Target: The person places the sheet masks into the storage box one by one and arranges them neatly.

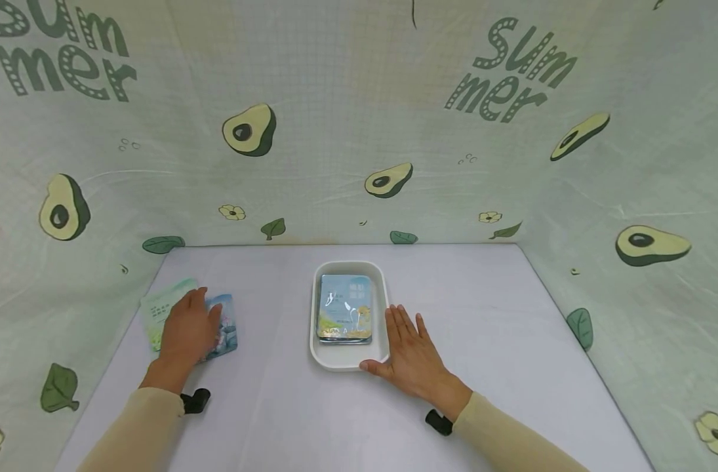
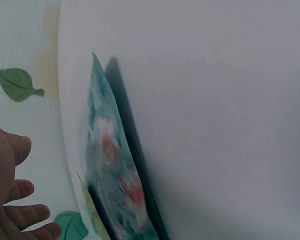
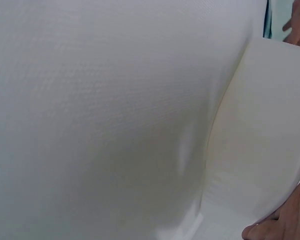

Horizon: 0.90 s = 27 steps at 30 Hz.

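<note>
My left hand point(image 1: 187, 331) is over two flat packets at the table's left side, a green one point(image 1: 158, 308) and a blue one with a floral print point(image 1: 227, 328). In the left wrist view, its spread fingers point(image 2: 27, 215) stand apart from the blue packet point(image 2: 115, 160). A white tray point(image 1: 335, 359) sits mid-table, holding a small stack of light-blue packets point(image 1: 345, 305). Against the tray's right side lies my right hand point(image 1: 410, 357), fingers straight, thumb touching the near corner. The right wrist view shows the tray's outer wall point(image 3: 260, 130) beside that hand point(image 3: 287, 220).
A white cloth point(image 1: 482, 328) covers the table. Behind it and at both sides hangs a pale-green curtain point(image 1: 311, 85) printed with avocados and leaves. Each wrist bears a black camera mount point(image 1: 196, 400).
</note>
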Motion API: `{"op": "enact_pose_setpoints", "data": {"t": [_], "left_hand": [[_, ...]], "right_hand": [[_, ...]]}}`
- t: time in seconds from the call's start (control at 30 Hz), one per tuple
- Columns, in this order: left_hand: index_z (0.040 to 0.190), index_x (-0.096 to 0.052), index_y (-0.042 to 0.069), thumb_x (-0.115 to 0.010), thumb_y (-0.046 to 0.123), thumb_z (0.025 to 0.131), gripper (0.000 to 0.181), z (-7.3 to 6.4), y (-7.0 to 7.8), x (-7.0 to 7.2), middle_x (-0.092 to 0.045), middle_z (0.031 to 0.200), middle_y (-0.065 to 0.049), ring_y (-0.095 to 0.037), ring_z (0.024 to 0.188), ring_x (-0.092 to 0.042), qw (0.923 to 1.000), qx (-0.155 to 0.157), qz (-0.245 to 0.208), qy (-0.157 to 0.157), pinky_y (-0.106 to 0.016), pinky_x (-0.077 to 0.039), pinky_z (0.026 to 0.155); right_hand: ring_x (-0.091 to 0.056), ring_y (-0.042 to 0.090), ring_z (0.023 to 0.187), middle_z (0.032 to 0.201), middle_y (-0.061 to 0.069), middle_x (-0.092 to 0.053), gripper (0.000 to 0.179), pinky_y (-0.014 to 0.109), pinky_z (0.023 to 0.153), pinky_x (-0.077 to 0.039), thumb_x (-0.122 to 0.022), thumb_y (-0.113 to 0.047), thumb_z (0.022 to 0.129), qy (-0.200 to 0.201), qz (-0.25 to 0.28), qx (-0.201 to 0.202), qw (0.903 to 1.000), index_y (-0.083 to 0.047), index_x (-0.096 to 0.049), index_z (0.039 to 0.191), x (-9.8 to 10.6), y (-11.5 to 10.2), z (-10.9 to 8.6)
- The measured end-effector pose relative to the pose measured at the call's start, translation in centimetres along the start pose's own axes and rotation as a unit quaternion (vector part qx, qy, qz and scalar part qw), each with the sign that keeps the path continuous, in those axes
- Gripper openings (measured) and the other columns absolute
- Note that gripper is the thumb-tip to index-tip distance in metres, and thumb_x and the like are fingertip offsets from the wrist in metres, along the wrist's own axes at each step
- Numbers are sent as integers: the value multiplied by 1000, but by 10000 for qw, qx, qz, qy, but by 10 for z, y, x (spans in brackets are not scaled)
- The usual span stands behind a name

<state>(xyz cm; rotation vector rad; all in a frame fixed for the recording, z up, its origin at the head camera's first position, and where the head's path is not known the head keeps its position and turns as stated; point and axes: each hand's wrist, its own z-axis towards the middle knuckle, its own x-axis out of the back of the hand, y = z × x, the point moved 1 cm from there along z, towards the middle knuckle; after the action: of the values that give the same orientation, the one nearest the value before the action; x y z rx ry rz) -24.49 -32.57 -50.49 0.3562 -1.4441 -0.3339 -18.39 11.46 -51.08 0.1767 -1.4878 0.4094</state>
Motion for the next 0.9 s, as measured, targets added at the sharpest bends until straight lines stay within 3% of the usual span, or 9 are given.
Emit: {"op": "enact_pose_setpoints", "data": {"t": [0.2,0.43,0.67,0.9], "left_hand": [[147,-29,-25,-48,28,112,67,-5,-42,5,-32,145,-53,-70,134,-31,9987,254,427,-125,-78,-28,112],[151,-21,-25,-42,41,113,79,-4,-62,3,-25,149,-51,-69,139,-21,9954,725,459,-433,-82,-22,109],[152,-13,-28,-35,45,114,85,0,-56,2,-11,155,-54,-70,146,-6,9940,555,366,-870,-83,-12,114],[155,-15,-25,-41,41,113,82,2,-20,-16,-10,160,-51,-66,151,-6,9927,73,500,-1096,-78,-9,120]], "right_hand": [[-21,40,161,171,26,-26,120,65,129,-17,-44,-87,92,5,52,8,10000,7,-24,164,0,0,0],[-22,40,161,170,26,-27,120,65,129,-18,-44,-87,92,49,61,23,10000,7,-25,164,1,-1,0],[-22,41,161,170,27,-27,120,66,128,-17,-46,-86,92,46,130,25,9999,7,-24,164,1,-1,-1],[-22,40,161,171,26,-27,120,65,129,-17,-44,-87,92,42,53,18,10000,6,-25,164,0,0,-2]]}}
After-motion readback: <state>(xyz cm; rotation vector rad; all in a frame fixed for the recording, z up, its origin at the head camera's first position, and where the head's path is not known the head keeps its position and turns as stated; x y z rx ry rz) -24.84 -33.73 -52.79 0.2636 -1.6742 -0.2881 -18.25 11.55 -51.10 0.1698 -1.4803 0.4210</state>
